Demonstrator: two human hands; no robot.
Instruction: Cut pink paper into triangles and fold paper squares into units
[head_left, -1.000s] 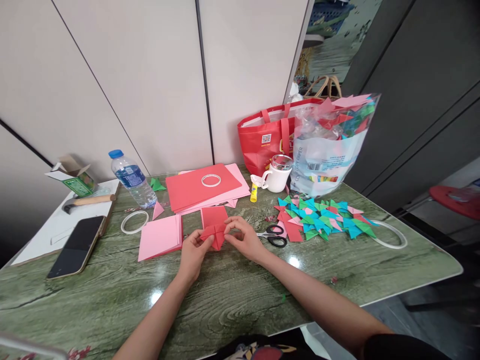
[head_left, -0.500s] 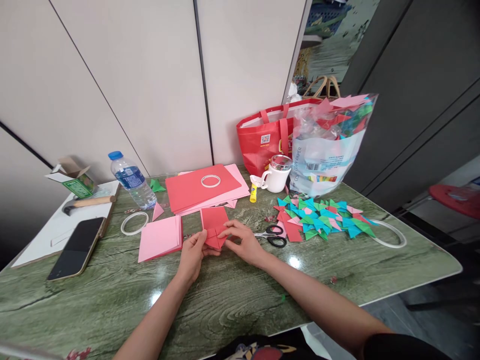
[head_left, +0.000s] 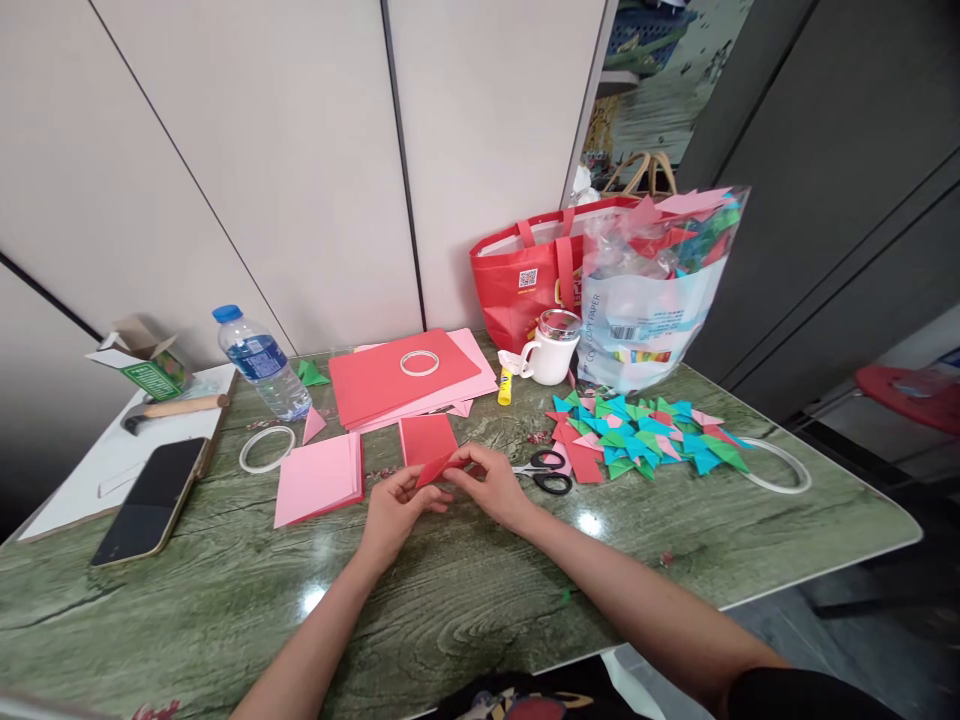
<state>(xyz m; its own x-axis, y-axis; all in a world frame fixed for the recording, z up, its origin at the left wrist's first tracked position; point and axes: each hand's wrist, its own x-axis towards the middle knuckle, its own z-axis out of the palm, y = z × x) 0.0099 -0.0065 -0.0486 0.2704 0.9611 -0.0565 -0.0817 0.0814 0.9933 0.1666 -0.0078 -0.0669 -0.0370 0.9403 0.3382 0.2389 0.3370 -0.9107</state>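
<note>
Between my two hands is a small folded piece of red paper (head_left: pixel 435 469), held just above the table. My left hand (head_left: pixel 397 508) pinches its left and lower side, thumb on top. My right hand (head_left: pixel 487 484) is closed on its right end with thumb and fingertips. Right behind the hands lies a stack of red paper squares (head_left: pixel 429 438). To the left is a stack of pink squares (head_left: pixel 319 482) with red sheets beneath. Black-handled scissors (head_left: pixel 551 472) lie just right of my right hand.
Folded green, blue and pink pieces (head_left: pixel 637 437) lie heaped at right, near a tape ring (head_left: pixel 787 470). Behind stand a white mug (head_left: pixel 551 350), a glue stick (head_left: pixel 505 386), a red bag (head_left: pixel 517 285) and a clear bag (head_left: pixel 652 320). Left are a bottle (head_left: pixel 266 365), phone (head_left: pixel 154 500) and hammer (head_left: pixel 184 405).
The folded red paper was lying open-faced with its creases showing; now it is turned and folded narrower between my fingers. My left hand has shifted slightly right, its thumb now over the paper.
</note>
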